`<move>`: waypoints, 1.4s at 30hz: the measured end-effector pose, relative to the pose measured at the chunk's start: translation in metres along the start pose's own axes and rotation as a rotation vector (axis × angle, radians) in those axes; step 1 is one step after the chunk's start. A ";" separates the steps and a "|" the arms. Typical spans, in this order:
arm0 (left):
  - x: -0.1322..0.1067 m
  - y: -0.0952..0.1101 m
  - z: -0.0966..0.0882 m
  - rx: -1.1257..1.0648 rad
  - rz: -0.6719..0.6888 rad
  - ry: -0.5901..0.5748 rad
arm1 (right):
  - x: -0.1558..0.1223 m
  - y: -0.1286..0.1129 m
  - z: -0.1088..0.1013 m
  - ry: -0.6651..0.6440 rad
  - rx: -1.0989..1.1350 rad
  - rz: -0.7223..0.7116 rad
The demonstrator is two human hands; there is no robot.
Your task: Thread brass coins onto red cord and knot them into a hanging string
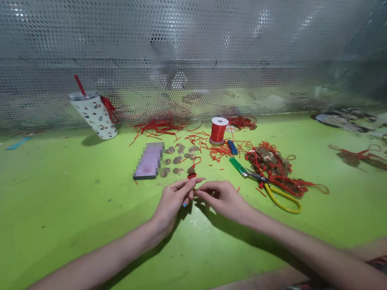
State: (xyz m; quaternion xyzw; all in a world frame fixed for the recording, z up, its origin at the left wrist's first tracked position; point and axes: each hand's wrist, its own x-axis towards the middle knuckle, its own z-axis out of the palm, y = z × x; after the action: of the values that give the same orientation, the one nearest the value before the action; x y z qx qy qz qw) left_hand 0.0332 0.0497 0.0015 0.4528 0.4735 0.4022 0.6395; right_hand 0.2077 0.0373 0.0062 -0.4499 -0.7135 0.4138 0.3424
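Near the middle of the green table, my left hand (175, 201) pinches a red knotted cord with coins (191, 172), whose loop points away from me. Close beside it, my right hand (221, 198) is closed, thumb and forefinger together at the cord's near end; the strand between them is too fine to make out fully. Just beyond my hands lie small groups of loose bronze coins (177, 160). To the right, scissors (264, 180) with yellow handles and green-wrapped blades rest against a heap of coins tied with red cord (269, 160).
A spool of red cord (219, 131) stands among red offcuts, next to a blue lighter (232, 147). Left are a phone (148, 161) and a patterned tumbler (96, 116) with a straw. More corded coins (361, 156) lie far right. A perforated metal panel (188, 53) backs the green table (68, 192).
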 end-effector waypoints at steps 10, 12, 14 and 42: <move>0.000 0.011 -0.023 0.333 0.199 -0.221 | 0.040 -0.006 -0.044 -0.260 -0.265 -0.443; 0.004 0.012 -0.024 0.339 0.216 -0.244 | 0.053 -0.002 -0.040 -0.339 -0.278 -0.485; 0.008 0.012 -0.026 0.345 0.217 -0.255 | 0.063 0.004 -0.036 -0.352 -0.264 -0.473; 0.033 0.003 -0.031 0.867 0.699 -0.243 | 0.040 0.012 -0.022 -0.019 0.150 -0.040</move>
State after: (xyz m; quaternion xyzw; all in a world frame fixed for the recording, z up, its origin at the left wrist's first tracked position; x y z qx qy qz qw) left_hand 0.0107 0.0874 -0.0077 0.8466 0.3404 0.3038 0.2742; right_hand 0.2167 0.0831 0.0098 -0.4046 -0.6926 0.4633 0.3767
